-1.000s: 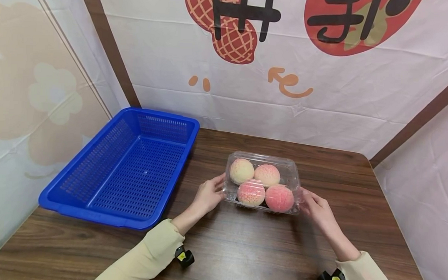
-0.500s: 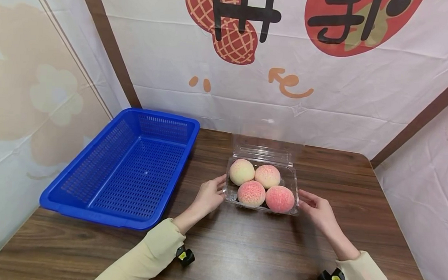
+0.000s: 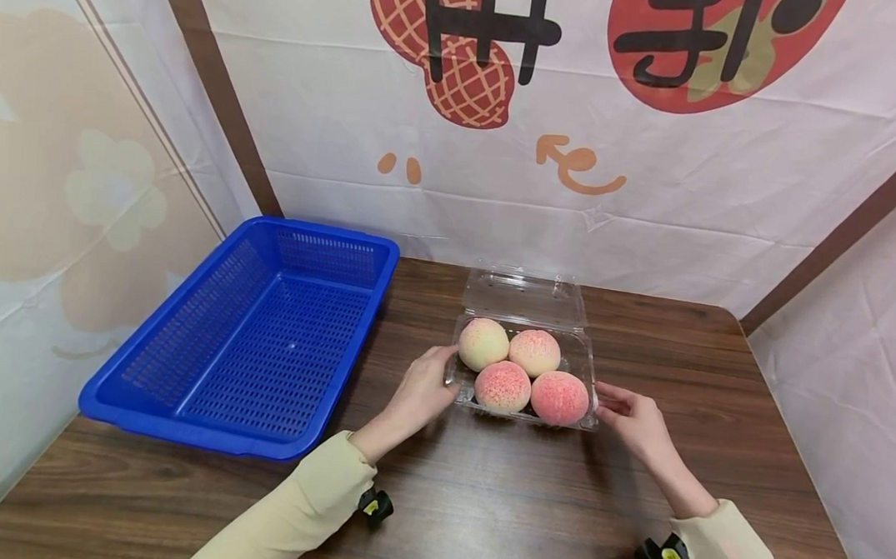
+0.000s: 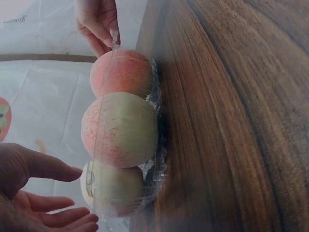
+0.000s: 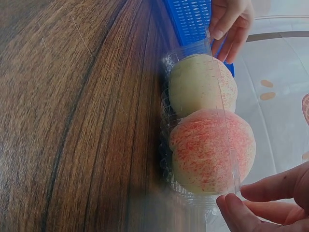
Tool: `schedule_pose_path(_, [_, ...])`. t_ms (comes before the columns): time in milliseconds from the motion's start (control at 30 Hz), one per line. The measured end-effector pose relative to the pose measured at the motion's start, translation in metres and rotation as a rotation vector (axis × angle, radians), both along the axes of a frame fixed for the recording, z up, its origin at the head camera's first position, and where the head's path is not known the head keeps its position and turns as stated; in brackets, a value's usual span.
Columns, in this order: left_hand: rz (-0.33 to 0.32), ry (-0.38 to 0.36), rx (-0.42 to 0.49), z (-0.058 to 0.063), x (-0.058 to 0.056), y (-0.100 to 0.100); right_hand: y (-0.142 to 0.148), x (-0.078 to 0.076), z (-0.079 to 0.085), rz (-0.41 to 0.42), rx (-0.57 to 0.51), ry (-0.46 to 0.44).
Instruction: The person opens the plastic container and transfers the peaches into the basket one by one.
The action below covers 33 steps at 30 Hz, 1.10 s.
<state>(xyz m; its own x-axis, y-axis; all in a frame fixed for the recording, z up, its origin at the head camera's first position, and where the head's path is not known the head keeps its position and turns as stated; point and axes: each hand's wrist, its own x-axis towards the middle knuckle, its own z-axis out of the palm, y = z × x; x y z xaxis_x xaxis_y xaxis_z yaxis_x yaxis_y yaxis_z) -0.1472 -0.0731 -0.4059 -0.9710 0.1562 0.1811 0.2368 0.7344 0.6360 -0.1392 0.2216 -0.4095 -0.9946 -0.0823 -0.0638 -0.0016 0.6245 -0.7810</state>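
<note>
Several pink and cream peaches [image 3: 503,387] sit in a clear plastic clamshell box [image 3: 590,348] on the table. Its lid [image 3: 524,299] is swung back toward the rear wall. At the box's left side is my left hand [image 3: 419,391]; in the left wrist view its thumb [image 4: 55,170] is spread from the loose fingers, close to the rim. My right hand [image 3: 640,423] pinches the rim at the right front corner, seen closely in the right wrist view between thumb and fingers [image 5: 270,187]. The box's underside is hidden.
A blue perforated plastic basket [image 3: 339,375] stands left of the box, with only its bare floor showing inside. The wood-grain table [image 3: 513,499] runs back to a printed cloth wall [image 3: 466,205]. Cloth walls also flank both sides.
The lid, closed over the peaches a second ago, has swung up and back and now lies open behind the box. My left hand has shifted slightly toward the box; the right hand stays nearly still.
</note>
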Motion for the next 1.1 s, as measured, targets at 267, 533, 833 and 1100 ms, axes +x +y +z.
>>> schedule_pose_path(267, [-0.04, 0.05, -0.081, 0.005, -0.002, 0.005, 0.0, -0.001, -0.001, 0.002, -0.007, 0.002])
schedule_pose_path(533, [-0.083, 0.074, -0.163, 0.006, -0.003, 0.012, 0.0, -0.002, -0.001, 0.008, -0.007, 0.011])
schedule_pose_path(833, [-0.109, 0.088, -0.231, 0.009, -0.003, 0.017, 0.0, -0.002, -0.001, 0.022, -0.014, 0.021])
schedule_pose_path(1100, [-0.136, 0.138, -0.276, 0.01, -0.002, 0.021, 0.001, -0.002, -0.002, 0.026, -0.02, 0.022])
